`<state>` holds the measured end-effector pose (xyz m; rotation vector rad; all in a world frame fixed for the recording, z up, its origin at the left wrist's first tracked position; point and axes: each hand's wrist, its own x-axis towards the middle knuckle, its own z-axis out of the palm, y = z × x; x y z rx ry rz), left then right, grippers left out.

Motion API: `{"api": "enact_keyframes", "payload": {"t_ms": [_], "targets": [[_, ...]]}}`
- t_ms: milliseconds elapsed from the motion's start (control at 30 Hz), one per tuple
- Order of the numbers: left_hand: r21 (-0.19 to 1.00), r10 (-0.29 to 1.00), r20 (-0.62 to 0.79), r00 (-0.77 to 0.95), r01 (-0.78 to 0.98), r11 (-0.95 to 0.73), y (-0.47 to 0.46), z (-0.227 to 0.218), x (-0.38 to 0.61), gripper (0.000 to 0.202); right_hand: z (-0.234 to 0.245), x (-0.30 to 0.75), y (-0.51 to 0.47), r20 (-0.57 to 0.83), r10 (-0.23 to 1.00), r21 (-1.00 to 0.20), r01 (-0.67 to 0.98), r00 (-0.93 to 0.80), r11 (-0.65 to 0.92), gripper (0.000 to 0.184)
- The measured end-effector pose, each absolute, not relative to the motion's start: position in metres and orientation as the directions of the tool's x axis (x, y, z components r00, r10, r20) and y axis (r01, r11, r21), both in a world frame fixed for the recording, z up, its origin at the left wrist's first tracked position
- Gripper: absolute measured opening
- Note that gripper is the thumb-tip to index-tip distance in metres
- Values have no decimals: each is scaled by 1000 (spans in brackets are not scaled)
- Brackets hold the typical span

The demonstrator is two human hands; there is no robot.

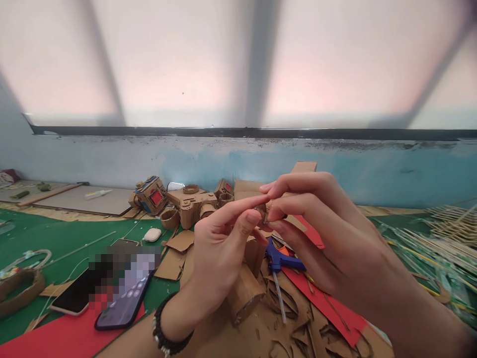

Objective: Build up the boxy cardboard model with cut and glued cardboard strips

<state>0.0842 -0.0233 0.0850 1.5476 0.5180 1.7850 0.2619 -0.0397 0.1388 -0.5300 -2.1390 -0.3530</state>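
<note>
A small brown cardboard piece [263, 213] sits between my fingertips, raised above the work surface. Thumb and fingers of my left hand [223, 248] pinch it from the left, while my right hand [320, 223] grips it from the right. Fingers hide most of its shape. Below my hands lies a boxy cardboard form [246, 293], partly covered by my left hand. A blue glue gun [279, 257] with a clear glue stick [279, 298] rests just beneath my right hand, among curled cardboard scraps [298, 328].
Cardboard model cameras [196, 206] stand along the wall, with cardboard rings [170, 219] beside them. Two phones [124, 298] and a white earbud case [152, 234] lie at left. Red sheets [324, 298] lie underneath. Thin sticks [443, 243] pile up at right; a hammer [55, 193] lies back left.
</note>
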Motion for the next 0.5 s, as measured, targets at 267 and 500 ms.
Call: {"api": "enact_keyframes", "payload": {"t_ms": [267,500], "targets": [[661,699,710,-89,-260,-704,-26,91,89,19,139,261,-39,829,254,23,484,-499,875,16],[623,689,714,-123,-336,-706,-25,93,92,12,138,257,-39,837,261,0,476,-481,880,15]]}}
